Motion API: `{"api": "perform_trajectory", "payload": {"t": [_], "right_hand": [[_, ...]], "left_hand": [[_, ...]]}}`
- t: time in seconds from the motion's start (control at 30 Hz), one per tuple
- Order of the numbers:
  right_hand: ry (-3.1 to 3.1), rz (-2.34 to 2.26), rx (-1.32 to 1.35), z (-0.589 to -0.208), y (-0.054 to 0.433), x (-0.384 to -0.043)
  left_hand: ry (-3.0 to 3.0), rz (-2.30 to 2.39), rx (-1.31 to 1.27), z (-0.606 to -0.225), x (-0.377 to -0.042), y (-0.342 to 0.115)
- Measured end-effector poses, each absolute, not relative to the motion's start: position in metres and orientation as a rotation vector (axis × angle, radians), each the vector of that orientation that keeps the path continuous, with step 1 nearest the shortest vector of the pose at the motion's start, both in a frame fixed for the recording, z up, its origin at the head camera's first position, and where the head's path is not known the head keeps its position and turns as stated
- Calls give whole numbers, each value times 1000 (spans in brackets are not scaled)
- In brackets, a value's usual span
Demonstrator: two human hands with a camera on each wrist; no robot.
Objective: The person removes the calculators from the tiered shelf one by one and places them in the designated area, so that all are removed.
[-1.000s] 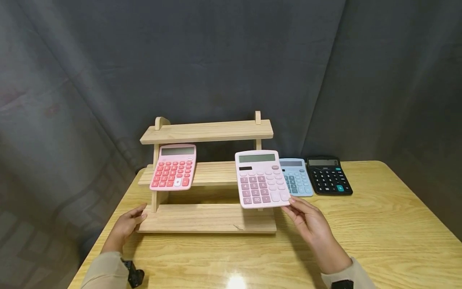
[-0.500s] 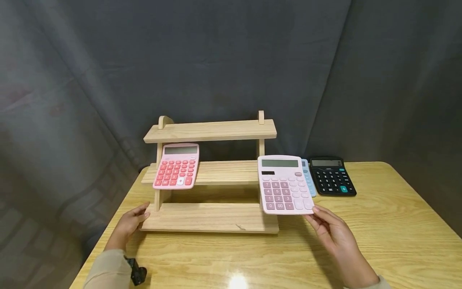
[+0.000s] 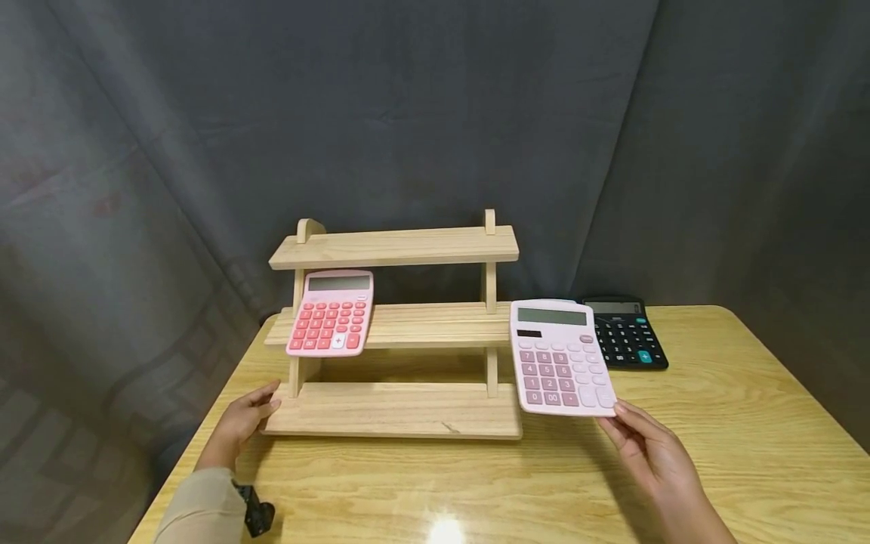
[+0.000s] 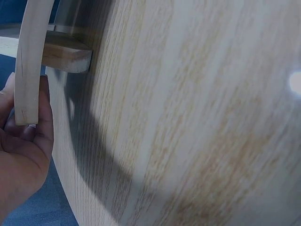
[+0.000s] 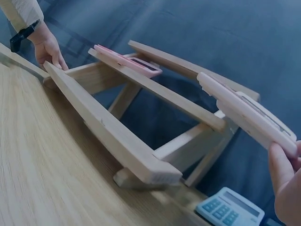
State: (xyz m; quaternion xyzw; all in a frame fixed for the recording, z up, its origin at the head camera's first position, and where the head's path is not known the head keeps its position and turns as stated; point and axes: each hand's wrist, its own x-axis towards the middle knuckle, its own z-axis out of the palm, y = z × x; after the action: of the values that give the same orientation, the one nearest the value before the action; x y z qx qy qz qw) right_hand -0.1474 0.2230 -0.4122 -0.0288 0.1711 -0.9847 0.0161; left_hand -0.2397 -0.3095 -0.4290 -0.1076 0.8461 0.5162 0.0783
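In the head view my right hand (image 3: 655, 457) pinches the lower right corner of a pale pink calculator (image 3: 563, 359) with mauve number keys. It is held in the air just right of a three-tier wooden shelf (image 3: 401, 412); the right wrist view shows it edge-on. My left hand (image 3: 238, 423) grips the left end of the bottom board, and in the left wrist view thumb and fingers stand on either side of that board (image 4: 29, 70). On the middle tier a pink calculator with coral keys (image 3: 331, 313) leans back at the left.
A black calculator (image 3: 628, 332) lies on the wooden table (image 3: 734, 423) at the back right, partly covered by the held one. Beside it, a light blue calculator (image 5: 230, 207) shows in the right wrist view. A dark curtain (image 3: 435, 113) hangs behind the table.
My right hand has carried the pale pink calculator rightward and slightly down, from in front of the shelf's right end to beside it. My left hand keeps its hold on the bottom board.
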Motion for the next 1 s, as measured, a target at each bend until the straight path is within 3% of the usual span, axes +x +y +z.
{"api": "perform_trajectory", "payload": {"t": [0.13, 0.37, 0.6, 0.73, 1.0], "right_hand": [[523, -3061, -44, -417, 231, -144], [546, -3039, 300, -429, 247, -138], [486, -3062, 156, -444, 252, -136], [551, -3054, 217, -450, 253, -137], [713, -2930, 670, -461, 258, -142]], "left_hand": [[2533, 1543, -331, -430, -239, -310], [2541, 1519, -339, -431, -240, -312], [2545, 1561, -319, -432, -242, -312], [2538, 1580, -314, -433, -243, -312], [2523, 1596, -311, -433, -242, -313]]}}
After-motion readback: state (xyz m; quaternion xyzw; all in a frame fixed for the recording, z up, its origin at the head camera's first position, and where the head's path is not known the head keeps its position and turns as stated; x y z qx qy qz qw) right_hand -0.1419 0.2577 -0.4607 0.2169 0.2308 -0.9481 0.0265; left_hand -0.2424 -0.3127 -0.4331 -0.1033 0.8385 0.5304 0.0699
